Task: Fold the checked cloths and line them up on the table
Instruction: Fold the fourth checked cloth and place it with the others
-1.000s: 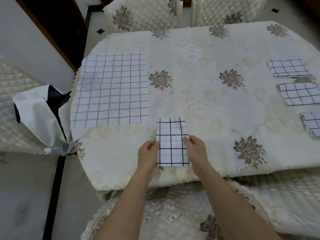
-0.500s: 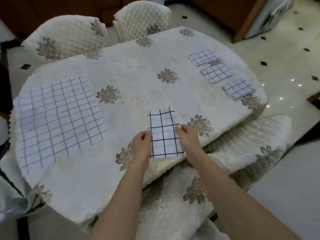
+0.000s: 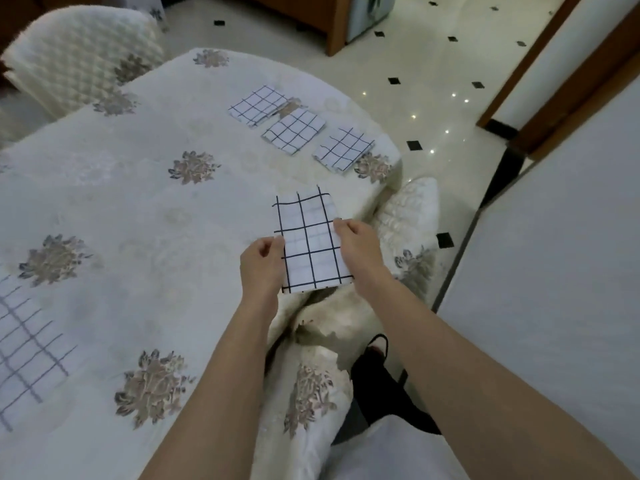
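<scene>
A folded white cloth with black checks (image 3: 310, 242) is held over the table's near right edge, a narrow upright rectangle. My left hand (image 3: 261, 263) pinches its left side and my right hand (image 3: 356, 247) pinches its right side. Three folded checked cloths lie in a slanted row farther right on the table: one (image 3: 258, 105), a second (image 3: 293, 131) and a third (image 3: 343, 148) nearest the edge. An unfolded checked cloth (image 3: 24, 344) lies flat at the left border, partly out of view.
The table (image 3: 145, 216) has a cream cover with brown flower patches. A quilted chair (image 3: 76, 60) stands at the far left, another chair (image 3: 408, 216) under the right edge. My leg and dark shoe (image 3: 375, 358) are below, on shiny tiled floor.
The view has swung right along the table while both hands carried the folded cloth toward the row of three. The big unfolded cloth has slid almost out of view at left.
</scene>
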The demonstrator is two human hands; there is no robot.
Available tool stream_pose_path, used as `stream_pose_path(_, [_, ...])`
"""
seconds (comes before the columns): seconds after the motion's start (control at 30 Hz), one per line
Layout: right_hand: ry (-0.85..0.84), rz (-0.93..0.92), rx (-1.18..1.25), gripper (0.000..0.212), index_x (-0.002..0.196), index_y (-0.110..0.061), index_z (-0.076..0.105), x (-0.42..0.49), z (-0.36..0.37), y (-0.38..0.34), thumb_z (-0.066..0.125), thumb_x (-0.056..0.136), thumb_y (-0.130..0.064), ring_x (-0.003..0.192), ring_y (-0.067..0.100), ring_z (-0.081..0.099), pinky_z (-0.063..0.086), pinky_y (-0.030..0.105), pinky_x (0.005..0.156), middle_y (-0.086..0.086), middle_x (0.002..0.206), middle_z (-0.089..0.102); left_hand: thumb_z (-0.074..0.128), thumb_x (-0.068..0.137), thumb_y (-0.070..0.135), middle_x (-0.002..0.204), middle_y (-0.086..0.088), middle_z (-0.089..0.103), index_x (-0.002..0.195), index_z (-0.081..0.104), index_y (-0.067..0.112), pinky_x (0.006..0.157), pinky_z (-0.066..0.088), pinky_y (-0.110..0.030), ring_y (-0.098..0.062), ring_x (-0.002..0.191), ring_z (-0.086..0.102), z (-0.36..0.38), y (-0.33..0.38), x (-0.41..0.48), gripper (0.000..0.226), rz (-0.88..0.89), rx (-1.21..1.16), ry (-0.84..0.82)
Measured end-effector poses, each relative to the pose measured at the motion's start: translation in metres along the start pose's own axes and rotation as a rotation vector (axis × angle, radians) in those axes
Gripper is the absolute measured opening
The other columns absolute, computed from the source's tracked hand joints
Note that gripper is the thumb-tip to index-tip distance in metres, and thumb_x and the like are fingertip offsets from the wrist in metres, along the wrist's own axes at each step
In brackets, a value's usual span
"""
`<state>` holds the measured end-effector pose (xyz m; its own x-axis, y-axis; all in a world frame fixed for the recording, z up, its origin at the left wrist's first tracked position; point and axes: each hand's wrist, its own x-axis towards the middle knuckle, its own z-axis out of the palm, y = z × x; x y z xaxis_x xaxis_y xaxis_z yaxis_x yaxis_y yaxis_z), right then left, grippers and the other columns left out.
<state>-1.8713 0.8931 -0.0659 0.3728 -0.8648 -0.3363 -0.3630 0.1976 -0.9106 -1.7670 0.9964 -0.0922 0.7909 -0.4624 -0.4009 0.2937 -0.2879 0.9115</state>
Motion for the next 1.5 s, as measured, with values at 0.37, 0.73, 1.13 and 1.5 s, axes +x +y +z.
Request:
stream_pose_path(0.37, [0.183,0.036,0.161,0.039,0.075,-0.005,0.052,0.185,-0.188,-0.029,0.053,0.083,-0.043,0.071,0.018,0.047,0.048,0.039,0.067,0.004,0.075,0.048,0.056,0.1,0.022,0.08,0.001,0.068,0.08,0.066,0.011,0.072,0.05,-0.033,-0.014,0.076,0.061,0.258,0.083,0.057,0.024,0.078,0.051,-0.185])
stream_pose_path(0.73, [0.356,0.11,0.281,0.04,0.068,-0.007,0.041,0.336,-0.363,0.0,0.053,0.097,-0.032,0.062,0.013,0.037,0.032,0.025,0.059,0.0,0.065,0.037,0.057,0.099,0.024,0.084,-0.001,0.071,0.087,0.069,0.015,0.068,0.056,-0.034,-0.02,0.079,0.064,0.506,0.118,0.098,0.02,0.063,0.188,-0.293])
stream_pose_path(1.13, [0.428,0.243,0.354,0.047,0.083,0.003,0.052,0.426,-0.426,0.0,0.054,0.083,-0.044,0.073,0.02,0.045,0.037,0.038,0.065,0.003,0.08,0.048,0.057,0.098,0.023,0.085,-0.003,0.071,0.087,0.069,0.012,0.07,0.054,-0.038,-0.017,0.077,0.063,0.622,0.133,0.156,0.02,0.022,0.227,-0.42])
stream_pose_path(1.5, [0.431,0.238,0.26,0.029,0.082,-0.007,0.064,0.608,-0.474,-0.057,0.055,0.099,-0.028,0.08,0.024,0.06,0.057,0.051,0.084,0.011,0.082,0.062,0.059,0.097,0.021,0.086,-0.006,0.073,0.085,0.071,0.013,0.076,0.056,-0.04,-0.018,0.08,0.065,0.744,0.174,0.287,0.018,-0.019,0.193,-0.431])
